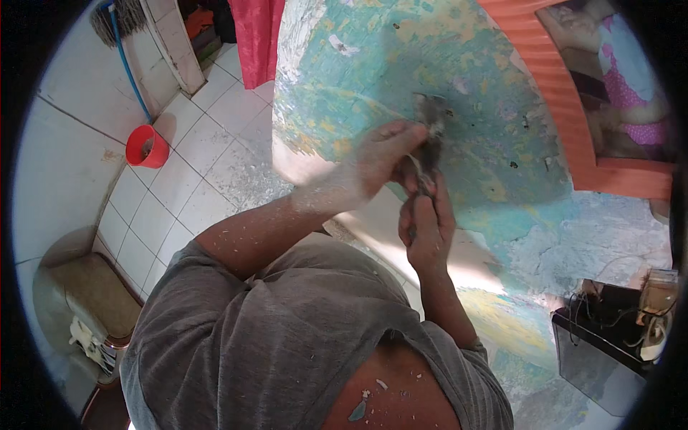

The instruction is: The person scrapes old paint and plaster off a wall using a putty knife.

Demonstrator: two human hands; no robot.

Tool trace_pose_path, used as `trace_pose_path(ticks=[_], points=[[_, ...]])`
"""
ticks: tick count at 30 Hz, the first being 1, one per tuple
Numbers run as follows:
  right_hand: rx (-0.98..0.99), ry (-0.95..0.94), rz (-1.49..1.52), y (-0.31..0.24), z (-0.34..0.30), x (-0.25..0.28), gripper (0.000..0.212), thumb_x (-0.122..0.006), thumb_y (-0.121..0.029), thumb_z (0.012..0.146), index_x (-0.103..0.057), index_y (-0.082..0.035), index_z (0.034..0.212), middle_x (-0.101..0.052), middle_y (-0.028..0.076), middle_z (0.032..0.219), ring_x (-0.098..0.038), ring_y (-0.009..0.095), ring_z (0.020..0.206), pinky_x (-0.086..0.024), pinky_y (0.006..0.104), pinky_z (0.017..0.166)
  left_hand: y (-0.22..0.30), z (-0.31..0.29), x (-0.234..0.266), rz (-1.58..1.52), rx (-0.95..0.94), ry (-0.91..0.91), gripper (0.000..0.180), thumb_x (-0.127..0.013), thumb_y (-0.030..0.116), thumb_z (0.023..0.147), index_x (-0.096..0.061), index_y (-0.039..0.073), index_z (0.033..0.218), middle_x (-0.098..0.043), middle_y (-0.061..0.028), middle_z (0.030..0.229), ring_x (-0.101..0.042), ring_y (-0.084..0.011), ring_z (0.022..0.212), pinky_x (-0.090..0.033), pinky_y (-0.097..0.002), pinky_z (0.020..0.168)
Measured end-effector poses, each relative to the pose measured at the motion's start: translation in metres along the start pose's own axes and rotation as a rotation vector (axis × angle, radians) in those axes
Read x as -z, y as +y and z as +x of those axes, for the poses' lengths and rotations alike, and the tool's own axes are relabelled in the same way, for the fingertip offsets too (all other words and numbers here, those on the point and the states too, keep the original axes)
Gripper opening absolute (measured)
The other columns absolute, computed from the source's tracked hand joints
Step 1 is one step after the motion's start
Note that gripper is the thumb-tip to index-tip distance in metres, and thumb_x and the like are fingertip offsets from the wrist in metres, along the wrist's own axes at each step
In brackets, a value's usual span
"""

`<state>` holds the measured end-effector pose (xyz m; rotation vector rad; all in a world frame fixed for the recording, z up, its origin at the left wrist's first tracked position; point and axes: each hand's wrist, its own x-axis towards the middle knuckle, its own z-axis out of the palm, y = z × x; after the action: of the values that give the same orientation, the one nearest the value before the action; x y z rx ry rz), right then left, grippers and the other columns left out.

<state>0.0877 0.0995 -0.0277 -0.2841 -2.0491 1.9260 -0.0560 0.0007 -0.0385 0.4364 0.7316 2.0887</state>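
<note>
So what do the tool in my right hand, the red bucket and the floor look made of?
Tool: probably a metal blade, dull grey but blurred; handle material unclear. Red bucket: likely plastic, its wall smooth and evenly coloured. Floor: apparently ceramic tile, pale, smooth-looking, with a grid of joint lines.

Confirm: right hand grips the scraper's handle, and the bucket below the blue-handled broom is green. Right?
Bucket colour is wrong: the head view shows the bucket is red. The right hand does grip the scraper's handle, and the bucket sits below the blue-handled broom.
</note>
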Motion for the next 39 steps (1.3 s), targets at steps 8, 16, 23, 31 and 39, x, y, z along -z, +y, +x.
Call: trace_pose_path(ticks=[8, 16, 23, 31, 39], points=[[0.135, -0.027, -0.079, 0.002, 0.015, 0.010, 0.048, -0.040, -0.023, 0.107, -0.037, -0.001, 0.149, -0.053, -0.002, 0.082, -0.040, 0.002, 0.055, -0.031, 0.0185, 0.046, 0.006, -0.017, -0.025, 0.280, -0.047, -0.080, 0.042, -0.052, 0.043, 0.102, -0.056, 0.001, 0.109, -0.064, -0.0072, 0.089, -0.066, -0.0144, 0.068, -0.054, -0.0292, 0.058], [-0.133, -0.003, -0.149, 0.062, 0.002, 0.010, 0.044, -0.040, -0.021, 0.107, -0.045, 0.002, 0.145, -0.060, 0.001, 0.097, -0.045, 0.003, 0.067, -0.038, 0.0192, 0.060, -0.041, -0.022, 0.021, 0.521, 0.063, 0.158, 0.040, -0.054, 0.037, 0.102, -0.057, -0.003, 0.105, -0.064, -0.0083, 0.084, -0.065, -0.0136, 0.069, -0.053, -0.0277, 0.061], [0.256, 0.040, -0.241, 0.047, 0.018, 0.013, 0.037, -0.042, -0.027, 0.106, -0.052, 0.000, 0.129, -0.055, -0.001, 0.085, -0.048, 0.005, 0.066, -0.039, 0.0226, 0.057, -0.010, -0.017, -0.011, 0.857, -0.212, 0.031, 0.043, -0.054, 0.038, 0.100, -0.060, -0.004, 0.107, -0.066, -0.0140, 0.085, -0.066, -0.0190, 0.072, -0.053, -0.0322, 0.063], [0.219, 0.023, -0.368, 0.050, 0.006, 0.007, 0.034, -0.041, -0.028, 0.106, -0.054, -0.002, 0.123, -0.055, -0.004, 0.080, -0.045, 0.002, 0.061, -0.036, 0.0195, 0.053, -0.027, -0.033, 0.005, 0.766, -0.069, 0.092, 0.039, -0.049, 0.035, 0.101, -0.059, -0.003, 0.100, -0.065, -0.0134, 0.085, -0.065, -0.0214, 0.068, -0.051, -0.0342, 0.062], [0.164, 0.022, -0.390, 0.084, 0.013, 0.013, 0.041, -0.043, -0.032, 0.106, -0.052, 0.001, 0.130, -0.054, -0.004, 0.083, -0.047, 0.005, 0.068, -0.038, 0.0215, 0.058, -0.050, -0.024, 0.029, 0.743, 0.056, 0.121, 0.039, -0.046, 0.034, 0.102, -0.058, -0.003, 0.096, -0.060, -0.0162, 0.080, -0.061, -0.0268, 0.071, -0.048, -0.0389, 0.065]])
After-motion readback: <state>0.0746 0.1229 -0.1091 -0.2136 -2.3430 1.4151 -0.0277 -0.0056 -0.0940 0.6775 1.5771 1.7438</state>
